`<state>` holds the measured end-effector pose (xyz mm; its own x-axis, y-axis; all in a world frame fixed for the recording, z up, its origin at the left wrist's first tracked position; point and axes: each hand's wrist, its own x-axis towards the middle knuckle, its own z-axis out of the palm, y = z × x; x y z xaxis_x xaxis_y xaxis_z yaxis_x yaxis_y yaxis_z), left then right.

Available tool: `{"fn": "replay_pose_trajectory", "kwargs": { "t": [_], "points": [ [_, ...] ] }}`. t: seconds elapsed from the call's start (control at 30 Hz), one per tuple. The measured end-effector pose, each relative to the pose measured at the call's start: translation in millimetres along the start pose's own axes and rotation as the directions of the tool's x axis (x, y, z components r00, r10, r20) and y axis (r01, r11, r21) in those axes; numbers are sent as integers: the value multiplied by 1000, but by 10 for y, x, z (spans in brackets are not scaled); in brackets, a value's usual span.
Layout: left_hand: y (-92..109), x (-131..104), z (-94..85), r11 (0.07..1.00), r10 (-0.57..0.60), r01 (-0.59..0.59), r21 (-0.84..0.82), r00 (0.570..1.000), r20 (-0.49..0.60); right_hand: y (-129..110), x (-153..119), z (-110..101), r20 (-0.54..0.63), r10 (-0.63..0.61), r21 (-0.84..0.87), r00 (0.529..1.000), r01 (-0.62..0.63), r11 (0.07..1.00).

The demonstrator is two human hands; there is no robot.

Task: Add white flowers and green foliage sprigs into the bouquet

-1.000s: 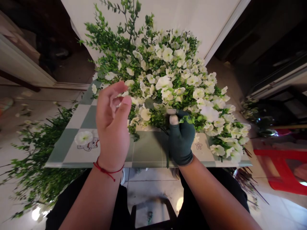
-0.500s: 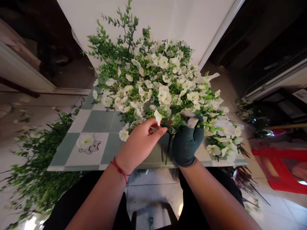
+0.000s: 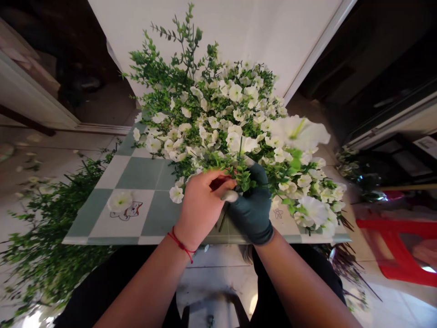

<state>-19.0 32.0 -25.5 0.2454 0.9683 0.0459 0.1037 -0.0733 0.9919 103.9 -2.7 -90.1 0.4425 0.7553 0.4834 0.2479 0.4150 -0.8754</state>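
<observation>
A big heap of white flowers with green leaves (image 3: 221, 123) lies on a green-and-white checkered table (image 3: 136, 173). My right hand (image 3: 252, 207), in a dark green glove, is closed around a flower sprig (image 3: 293, 136) by its stem; one large white bloom rises toward the camera. My bare left hand (image 3: 201, 205), with a red string on the wrist, pinches the same sprig at the base of its leaves, touching the gloved hand. A single loose white flower (image 3: 119, 200) lies on the table at the left, beside a small cat picture.
Leafy green branches (image 3: 44, 241) are piled on the tiled floor at the left. A red plastic stool (image 3: 392, 248) stands at the right, with more stems beneath the table's right corner. A white panel rises behind the table.
My left hand came down from mid-air at the left and closed on the sprig next to my right hand. The right hand lifted the sprig, so its big bloom is now closer to the camera.
</observation>
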Motion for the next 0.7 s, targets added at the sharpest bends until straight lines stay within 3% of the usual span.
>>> {"fn": "replay_pose_trajectory", "kwargs": {
  "t": [0.17, 0.27, 0.43, 0.57, 0.7],
  "points": [
    [21, -38, 31, 1000, 7, -7, -19, 1000, -26, -12, 114, -27, -147, 256, 233, 955, -219, 948],
    [17, -53, 50, 1000, 23, -23, -15, 999, -22, 5, 189, -92, -193, 308, 242, 932, -259, 935],
    [-17, -48, 88, 999, 28, -26, 39, 998, -56, -39, 128, -122, -337, 232, 176, 912, -181, 967],
    [-83, -35, 114, 999, 52, -52, -2, 995, -85, -144, -23, -134, -297, 83, 22, 951, -80, 997],
    [-126, -24, 103, 989, 146, -144, 22, 975, -167, -183, -155, -214, -374, 31, -134, 927, -87, 987]
  ]
}}
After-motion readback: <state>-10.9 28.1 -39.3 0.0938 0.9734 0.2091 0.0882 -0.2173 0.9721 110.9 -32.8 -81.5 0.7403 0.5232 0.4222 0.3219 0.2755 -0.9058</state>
